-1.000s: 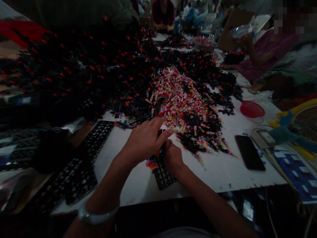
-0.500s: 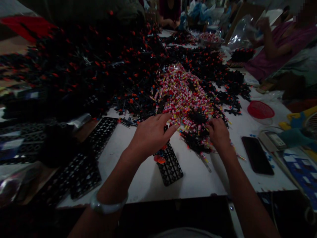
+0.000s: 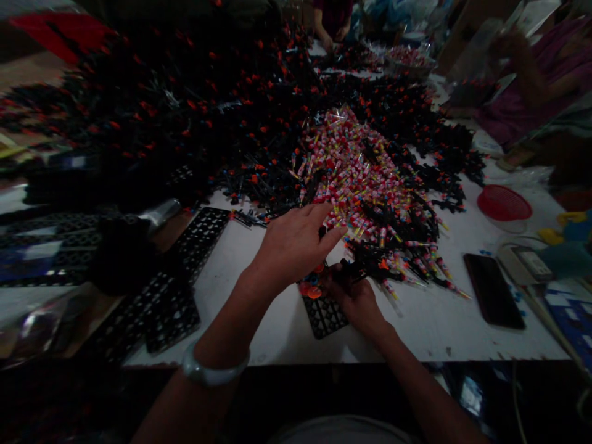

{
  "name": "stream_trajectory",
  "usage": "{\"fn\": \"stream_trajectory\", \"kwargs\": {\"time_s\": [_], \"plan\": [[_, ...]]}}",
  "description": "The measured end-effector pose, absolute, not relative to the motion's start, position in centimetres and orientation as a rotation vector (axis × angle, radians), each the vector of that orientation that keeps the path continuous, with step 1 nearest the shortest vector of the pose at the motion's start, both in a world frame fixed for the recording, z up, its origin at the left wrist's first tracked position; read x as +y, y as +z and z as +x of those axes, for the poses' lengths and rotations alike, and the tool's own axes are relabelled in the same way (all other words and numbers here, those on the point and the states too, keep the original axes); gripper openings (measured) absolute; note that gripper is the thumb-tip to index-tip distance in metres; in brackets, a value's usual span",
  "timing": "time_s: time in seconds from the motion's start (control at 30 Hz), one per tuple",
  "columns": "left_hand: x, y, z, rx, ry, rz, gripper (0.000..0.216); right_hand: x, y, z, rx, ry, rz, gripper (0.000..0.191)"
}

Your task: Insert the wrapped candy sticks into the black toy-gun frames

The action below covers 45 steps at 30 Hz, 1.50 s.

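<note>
Left hand: my left hand (image 3: 296, 243) spreads palm down over a bunch (image 3: 314, 291) of dark pieces with orange ends; a dark bit shows between thumb and forefinger, but I cannot tell whether I grip it.
Right hand: my right hand (image 3: 363, 302) closes on a black piece (image 3: 349, 271), just beside the bunch and near the left hand; my fingertips are partly hidden.
Tray: the black tray (image 3: 324, 317) lies flat on the white surface (image 3: 439, 336), under the bunch, its near end showing.
Tubes: a heap of pink and yellow tubes (image 3: 356, 166) lies beyond my hands.
Black heap: a dark heap (image 3: 185, 111) flecked with orange spreads behind the tubes and off to the left.
Left side: other trays (image 3: 206, 237), pierced with holes, lie well apart from mine.
Right side: a phone (image 3: 494, 290) lies near a pale box (image 3: 530, 262), with a red basket (image 3: 504, 203) farther back.
Wrist: a pale bangle (image 3: 215, 373) circles my left one.
Across: a person in purple (image 3: 546, 86) sits at the right.
</note>
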<state>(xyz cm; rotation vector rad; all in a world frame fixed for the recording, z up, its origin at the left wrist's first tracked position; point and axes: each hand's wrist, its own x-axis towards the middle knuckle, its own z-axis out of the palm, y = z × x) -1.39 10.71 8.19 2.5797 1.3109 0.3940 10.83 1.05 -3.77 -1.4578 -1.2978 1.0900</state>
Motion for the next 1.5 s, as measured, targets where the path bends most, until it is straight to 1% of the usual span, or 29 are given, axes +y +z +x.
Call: {"fn": "stream_trajectory", "kwargs": {"time_s": [0.1, 0.17, 0.37, 0.47, 0.6, 0.67, 0.73, 0.77, 0.83, 0.93, 1.0, 1.03, 1.13, 1.17, 1.2, 1.27, 1.33, 1.5], "plan": [[10.7, 8.2, -1.4, 1.316, 0.404, 2.568, 0.051, 0.0, -3.4, 10.6, -1.431, 1.136, -1.462, 0.017], [10.6, 8.1, -1.4, 1.32, 0.411, 2.569, 0.05, -0.5, -3.6, 10.0, -1.501, 1.108, -1.507, 0.02], [10.7, 8.1, -1.3, 1.307, 0.401, 2.58, 0.051, -1.0, -4.3, 7.1, -1.769, 0.811, -1.737, 0.028], [10.7, 8.2, -1.2, 1.311, 0.388, 2.587, 0.053, -0.6, -3.6, 6.7, -1.834, 0.752, -1.765, 0.025], [11.1, 7.9, -1.3, 1.333, 0.407, 2.59, 0.056, 0.1, -1.9, 10.8, -1.781, 0.749, -1.754, 0.02], [11.5, 7.8, -1.4, 1.307, 0.417, 2.601, 0.057, 0.3, -1.3, 14.6, -1.675, 0.618, -1.86, 0.022], [11.8, 8.0, -1.5, 1.254, 0.41, 2.617, 0.058, 0.6, -1.1, 18.2, -1.574, 0.419, -2.034, 0.024], [11.9, 8.1, -1.5, 1.233, 0.408, 2.625, 0.058, 0.8, -1.2, 19.7, -1.592, 0.324, -2.152, 0.021], [11.7, 8.6, -1.5, 1.236, 0.425, 2.64, 0.06, 1.2, -1.3, 21.5, -1.669, 0.247, -2.262, 0.015], [10.5, 9.0, -1.3, 1.292, 0.468, 2.665, 0.062, 1.3, -1.5, 21.2, -1.693, 0.274, -2.147, 0.011], [9.7, 8.9, -1.2, 1.3, 0.479, 2.683, 0.061, 1.0, -1.7, 19.2, -1.595, 0.372, -2.006, 0.012], [9.4, 8.8, -1.1, 1.296, 0.48, 2.69, 0.06, 0.7, -1.9, 17.8, -1.527, 0.497, -1.916, 0.014], [9.0, 8.2, -0.9, 1.291, 0.488, 2.7, 0.056, -0.1, -3.0, 13.6, -1.311, 1.08, -1.574, 0.018], [9.0, 8.0, -0.9, 1.289, 0.49, 2.703, 0.055, -0.4, -3.4, 12.4, -1.259, 1.227, -1.484, 0.019], [9.1, 8.0, -0.9, 1.285, 0.49, 2.706, 0.054, -0.6, -3.8, 11.5, -1.236, 1.304, -1.433, 0.019], [9.2, 7.9, -0.9, 1.285, 0.485, 2.713, 0.052, -0.9, -4.3, 10.4, -1.297, 1.27, -1.445, 0.017], [9.3, 8.0, -1.0, 1.291, 0.47, 2.715, 0.051, -1.2, -4.5, 10.0, -1.438, 1.11, -1.511, 0.017], [9.2, 7.9, -0.9, 1.283, 0.494, 2.714, 0.05, -1.6, -4.2, 7.7, -1.731, 0.853, -1.679, 0.025]]}}
